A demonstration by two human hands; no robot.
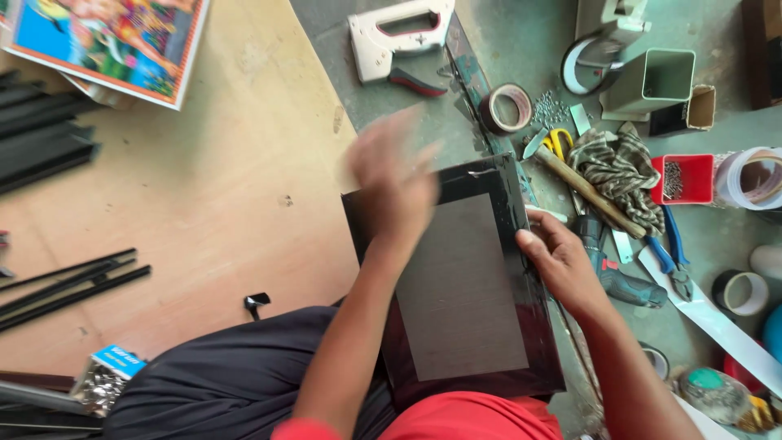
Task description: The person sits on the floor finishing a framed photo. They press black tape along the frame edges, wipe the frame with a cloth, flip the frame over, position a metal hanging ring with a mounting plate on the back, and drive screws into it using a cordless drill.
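Note:
A black picture frame (476, 293) lies face down in front of me, its grey-brown backing board filling the middle. My left hand (393, 181) is blurred with motion over the frame's upper left corner, fingers spread and holding nothing. Resting on the frame's right edge, my right hand (560, 262) presses its thumb and fingers against the black moulding.
A white staple gun (401, 34) lies at the top. Brown tape roll (507, 107), yellow scissors (558, 143), hammer (588, 191), striped rag (621, 167), blue pliers (672, 261) and a red box of nails (683, 179) crowd the right. Black moulding strips (69, 285) and a colourful print (110, 45) lie left.

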